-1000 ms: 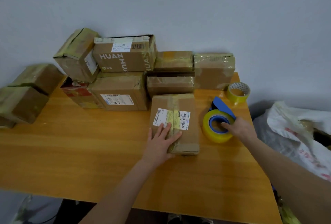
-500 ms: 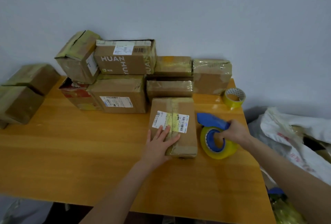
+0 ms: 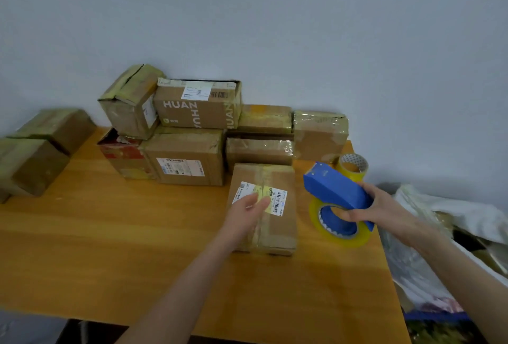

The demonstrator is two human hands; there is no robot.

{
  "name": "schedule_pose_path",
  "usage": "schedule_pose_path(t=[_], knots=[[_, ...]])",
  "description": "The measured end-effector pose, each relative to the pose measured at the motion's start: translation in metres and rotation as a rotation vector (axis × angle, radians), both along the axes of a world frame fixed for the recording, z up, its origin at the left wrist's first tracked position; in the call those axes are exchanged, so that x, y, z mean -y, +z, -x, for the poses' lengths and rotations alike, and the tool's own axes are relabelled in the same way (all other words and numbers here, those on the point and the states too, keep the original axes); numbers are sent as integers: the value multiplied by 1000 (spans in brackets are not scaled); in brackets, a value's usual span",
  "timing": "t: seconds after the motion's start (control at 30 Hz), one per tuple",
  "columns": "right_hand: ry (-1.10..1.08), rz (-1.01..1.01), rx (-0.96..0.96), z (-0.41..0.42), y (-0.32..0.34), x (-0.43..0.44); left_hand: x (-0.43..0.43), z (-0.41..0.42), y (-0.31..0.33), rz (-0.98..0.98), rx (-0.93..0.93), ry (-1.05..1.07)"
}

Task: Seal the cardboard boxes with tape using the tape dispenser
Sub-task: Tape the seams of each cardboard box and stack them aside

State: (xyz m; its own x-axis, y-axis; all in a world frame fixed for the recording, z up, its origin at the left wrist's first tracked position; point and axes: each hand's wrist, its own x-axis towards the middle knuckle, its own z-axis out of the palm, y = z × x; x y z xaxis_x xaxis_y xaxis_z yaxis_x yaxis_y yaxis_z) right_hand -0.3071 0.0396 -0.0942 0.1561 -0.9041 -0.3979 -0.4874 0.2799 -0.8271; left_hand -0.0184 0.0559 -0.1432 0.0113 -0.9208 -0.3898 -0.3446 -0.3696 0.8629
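Gripping the tape dispenser (image 3: 338, 189), our right hand (image 3: 384, 211) has the labelled box (image 3: 286, 178) at nine o'clock, lying twelve-to-six; our left hand (image 3: 247, 213) rests straight-fingered upon it.

Tape dispenser (image 3: 338, 200) right of box (image 3: 270, 222); stacked boxes (image 3: 192, 134) behind.

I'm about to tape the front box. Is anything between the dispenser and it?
Nothing visible lies between the tape dispenser in the right hand and the box. Only the left hand lies over the box's top.
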Motion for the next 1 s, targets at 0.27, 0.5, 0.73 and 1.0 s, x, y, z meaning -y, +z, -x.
schedule_pose_path(t=[0.27,0.5,0.73,1.0], knots=[[302,87,71,-31,35,-21,3,10,35,-264,-423,84],[453,157,-118,-49,23,-17,-12,-6,28,-131,-229,139],[612,303,-342,-63,11,-18,-26,-24,12,-119,-55,140],[620,191,-420,-11,-7,-24,-49,-91,-14,-131,68,306]])
